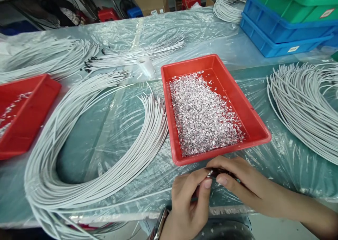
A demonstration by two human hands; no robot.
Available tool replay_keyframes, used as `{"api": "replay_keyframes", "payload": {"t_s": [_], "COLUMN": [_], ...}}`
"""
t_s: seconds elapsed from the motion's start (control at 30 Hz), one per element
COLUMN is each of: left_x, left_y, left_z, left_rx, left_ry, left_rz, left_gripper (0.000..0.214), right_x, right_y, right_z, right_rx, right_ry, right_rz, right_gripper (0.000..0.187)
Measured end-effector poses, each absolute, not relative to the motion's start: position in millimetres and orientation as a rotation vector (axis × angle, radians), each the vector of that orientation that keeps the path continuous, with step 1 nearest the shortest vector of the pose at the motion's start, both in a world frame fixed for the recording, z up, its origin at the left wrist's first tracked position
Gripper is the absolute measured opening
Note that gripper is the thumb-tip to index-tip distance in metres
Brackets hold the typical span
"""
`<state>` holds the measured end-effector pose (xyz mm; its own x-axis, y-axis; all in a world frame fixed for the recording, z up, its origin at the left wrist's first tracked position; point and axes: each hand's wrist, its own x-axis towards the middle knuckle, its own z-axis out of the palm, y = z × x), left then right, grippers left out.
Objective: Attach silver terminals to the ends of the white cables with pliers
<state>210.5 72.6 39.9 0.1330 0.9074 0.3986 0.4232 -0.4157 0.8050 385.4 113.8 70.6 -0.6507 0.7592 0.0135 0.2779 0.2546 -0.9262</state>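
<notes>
My left hand [188, 197] and my right hand [237, 182] meet just in front of the red tray [260, 127]. Both pinch a small shiny metal piece [210, 172] on a dark cable end between their fingertips. The tray holds a heap of small silver metal terminals [202, 115]. A thick bundle of white cables [87, 152] curves over the plastic-covered table at my left, its ends near the tray's left wall. I wear a watch [160, 224] on the left wrist.
A second red tray [31, 106] sits at the left edge. More white cable bundles lie at the right [303, 102] and at the back [47, 56]. Stacked blue and green bins [285, 25] stand at the back right. A small white roll [145, 65] is behind the tray.
</notes>
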Motion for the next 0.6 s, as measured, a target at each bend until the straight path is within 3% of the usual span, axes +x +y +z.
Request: {"api": "replay_keyframes", "payload": {"t_s": [0.6], "left_x": [216.7], "left_y": [78.9], "left_z": [39.1], "left_rx": [2.176], "left_ry": [1.378], "left_rz": [1.333], "left_gripper": [0.014], "right_x": [382.8], "right_y": [111.4], "right_z": [69.3], "right_rx": [-0.935], "right_ry": [-1.877], "right_rz": [1.601], "right_gripper": [0.022]}}
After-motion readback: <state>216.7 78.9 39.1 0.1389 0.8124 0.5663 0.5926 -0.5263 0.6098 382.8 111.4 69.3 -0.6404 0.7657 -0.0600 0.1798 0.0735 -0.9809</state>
